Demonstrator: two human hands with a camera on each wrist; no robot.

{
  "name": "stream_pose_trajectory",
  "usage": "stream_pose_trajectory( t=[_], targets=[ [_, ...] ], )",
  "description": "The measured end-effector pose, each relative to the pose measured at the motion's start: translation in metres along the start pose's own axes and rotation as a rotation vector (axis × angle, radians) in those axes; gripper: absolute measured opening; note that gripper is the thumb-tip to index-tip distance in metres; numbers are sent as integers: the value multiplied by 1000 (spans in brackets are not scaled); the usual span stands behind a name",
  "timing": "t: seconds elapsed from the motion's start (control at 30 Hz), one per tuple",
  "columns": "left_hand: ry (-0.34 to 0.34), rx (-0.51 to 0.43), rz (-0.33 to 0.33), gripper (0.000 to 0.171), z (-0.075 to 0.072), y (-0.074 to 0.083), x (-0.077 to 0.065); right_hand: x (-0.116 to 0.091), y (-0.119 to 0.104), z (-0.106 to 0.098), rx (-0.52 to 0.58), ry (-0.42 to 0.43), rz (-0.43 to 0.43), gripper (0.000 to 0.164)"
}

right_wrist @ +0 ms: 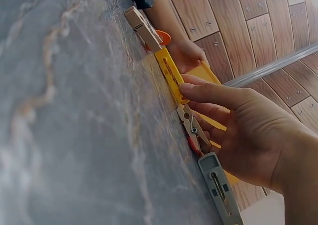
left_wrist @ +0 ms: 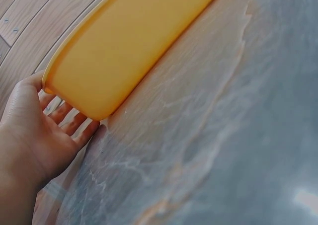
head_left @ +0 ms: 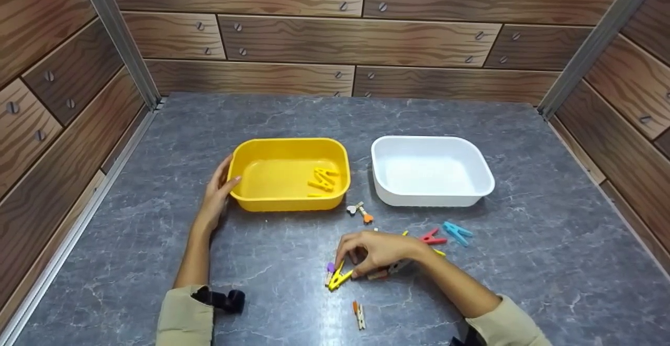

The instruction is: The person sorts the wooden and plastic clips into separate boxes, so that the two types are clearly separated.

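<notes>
My left hand (head_left: 213, 199) grips the left end of a yellow plastic tub (head_left: 288, 204), thumb over the rim and fingers outside against the wall, as the left wrist view confirms. Inside the tub, toward its right end, lie several yellow clothespins (head_left: 323, 178). Low over the table, my right hand (head_left: 382, 249) pinches one end of another yellow clothespin (head_left: 339, 278) between thumb and fingers. Beside that clothespin is a wooden one with a purple top (head_left: 330, 268). Under the right hand, the right wrist view has a wooden clothespin (right_wrist: 193, 128) and a grey clothespin (right_wrist: 218, 187).
A white tub (head_left: 429, 199) stands right of the yellow one. A red clothespin (head_left: 433, 237) and a blue clothespin (head_left: 457, 233) lie beyond the right wrist. Small heart-topped clothespins (head_left: 361, 212) lie between the tubs' near sides. An orange-and-wood clothespin (head_left: 359, 315) lies nearest me.
</notes>
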State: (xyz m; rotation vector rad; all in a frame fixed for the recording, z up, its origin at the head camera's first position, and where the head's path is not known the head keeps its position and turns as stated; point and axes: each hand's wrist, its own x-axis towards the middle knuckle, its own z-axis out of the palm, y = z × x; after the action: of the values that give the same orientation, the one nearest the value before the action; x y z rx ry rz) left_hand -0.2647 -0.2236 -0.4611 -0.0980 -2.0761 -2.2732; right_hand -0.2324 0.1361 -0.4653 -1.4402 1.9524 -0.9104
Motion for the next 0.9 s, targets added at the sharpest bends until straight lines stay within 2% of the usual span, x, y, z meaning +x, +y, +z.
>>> stream_pose_trajectory(
  t=[0.27,0.5,0.73,0.9],
  targets=[
    [1,1,7,58,1,0,0,-1,-4,-4,42,-3,8,25],
    [-2,5,19,58,1,0,0,1,-7,-8,6,9,2,26],
    [-6,10,13,58,0,0,0,0,-13,-15,19,46,21,27],
    [-5,17,19,58,0,0,0,0,-17,-21,-14,102,37,24]
  ],
)
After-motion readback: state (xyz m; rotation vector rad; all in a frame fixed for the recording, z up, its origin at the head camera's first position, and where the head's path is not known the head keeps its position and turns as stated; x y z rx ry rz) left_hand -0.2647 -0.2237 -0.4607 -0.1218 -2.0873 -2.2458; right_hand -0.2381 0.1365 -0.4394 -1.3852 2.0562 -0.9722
